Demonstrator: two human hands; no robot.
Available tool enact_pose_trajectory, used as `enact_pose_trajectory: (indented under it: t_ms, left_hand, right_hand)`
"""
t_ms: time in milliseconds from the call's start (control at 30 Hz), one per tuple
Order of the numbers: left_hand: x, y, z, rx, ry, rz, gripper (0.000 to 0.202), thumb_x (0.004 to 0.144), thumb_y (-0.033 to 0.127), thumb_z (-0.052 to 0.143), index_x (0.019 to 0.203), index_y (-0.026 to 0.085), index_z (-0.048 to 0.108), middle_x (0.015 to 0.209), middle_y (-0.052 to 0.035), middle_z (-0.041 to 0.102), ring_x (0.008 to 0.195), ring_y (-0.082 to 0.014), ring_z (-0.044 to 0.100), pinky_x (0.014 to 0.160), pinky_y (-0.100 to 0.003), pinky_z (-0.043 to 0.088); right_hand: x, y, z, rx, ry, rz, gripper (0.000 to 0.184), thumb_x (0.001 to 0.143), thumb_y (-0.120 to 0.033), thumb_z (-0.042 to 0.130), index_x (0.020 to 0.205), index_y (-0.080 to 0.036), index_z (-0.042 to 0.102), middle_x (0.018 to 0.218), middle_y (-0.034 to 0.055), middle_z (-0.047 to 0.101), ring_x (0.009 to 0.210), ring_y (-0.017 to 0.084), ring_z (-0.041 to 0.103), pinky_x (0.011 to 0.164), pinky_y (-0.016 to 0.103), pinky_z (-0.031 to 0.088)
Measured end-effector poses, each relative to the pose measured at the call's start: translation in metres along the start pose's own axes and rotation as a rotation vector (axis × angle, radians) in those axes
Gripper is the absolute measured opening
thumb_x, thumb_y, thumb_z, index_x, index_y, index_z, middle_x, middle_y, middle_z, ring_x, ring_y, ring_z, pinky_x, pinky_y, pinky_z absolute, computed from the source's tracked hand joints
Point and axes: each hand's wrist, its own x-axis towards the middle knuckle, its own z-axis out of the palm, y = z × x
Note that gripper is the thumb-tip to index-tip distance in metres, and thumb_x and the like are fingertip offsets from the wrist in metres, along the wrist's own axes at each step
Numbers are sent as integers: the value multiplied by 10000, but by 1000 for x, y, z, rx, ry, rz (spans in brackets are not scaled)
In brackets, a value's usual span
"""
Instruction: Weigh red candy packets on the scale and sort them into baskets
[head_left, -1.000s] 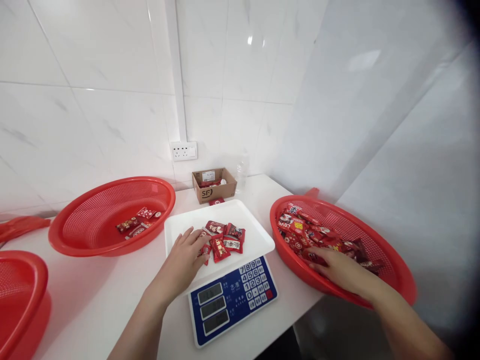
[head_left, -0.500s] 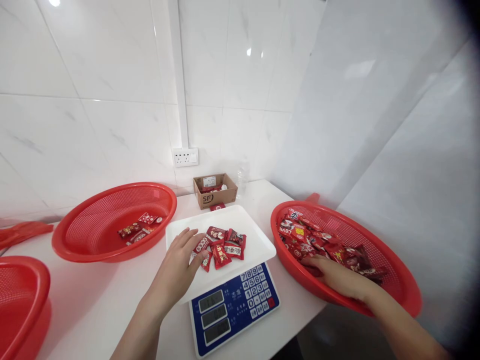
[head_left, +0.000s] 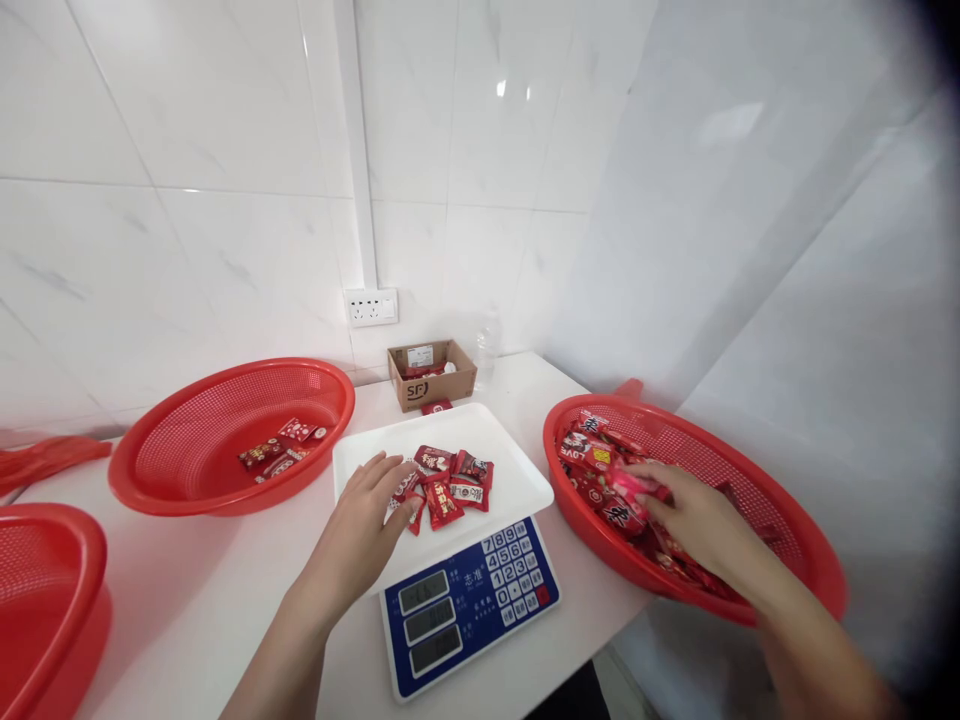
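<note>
Right hand (head_left: 694, 512), grip nearly closed, pinches pink packet (head_left: 628, 481).

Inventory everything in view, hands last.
Table: 1, white, beneath
Baskets: 3, red, two left, one right
Scale: 1, blue-white, centre
Tray: 1, white, atop scale
Box: 1, brown, table's far side
Packets: many, mostly red, tray, two baskets, near box
Bottle: 1, clear, beside box
Socket panel: 1, white, wall
Trunking: 1, white, wall
Limp item: 1, red, far left
Dark shape: 1, black, bottom edge
Left hand: 1, over tray
Right hand: 1, at pink packet, right basket
</note>
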Motion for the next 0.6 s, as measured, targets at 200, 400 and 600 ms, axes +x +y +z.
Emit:
enact_pose_trajectory:
  t_ms: [200, 400, 600]
  left_hand:
    - [-4, 24, -4, -216, -12, 9, 347, 889, 384, 450, 1192, 246, 545, 1292, -57, 550, 1263, -249, 425, 1012, -418, 394]
    - [-10, 48, -6, -622, -153, -9, 376, 874, 410, 497, 1207, 236, 517, 1226, -67, 592, 1131, -238, 536, 965, -390, 413]
    - [-8, 49, -5, -1053, -167, -35, 203, 877, 345, 527, 981, 175, 564, 972, -58, 661, 865, -175, 606, 780, -298, 471]
  right_hand:
    - [-19, -57, 18, 433, -27, -210, 309, 769, -344, 558, 1055, -240, 608, 1127, 63, 640, 1026, 243, 603, 885, 388, 492]
    - [-39, -112, 56, 708, -290, -427, 239, 808, -215, 557, 1039, -257, 603, 1049, 33, 631, 984, 176, 602, 849, 325, 506]
    - [-45, -129, 67, 811, -388, -442, 300, 806, -192, 581, 1096, -270, 584, 1127, 31, 600, 1044, 176, 580, 880, 330, 492]
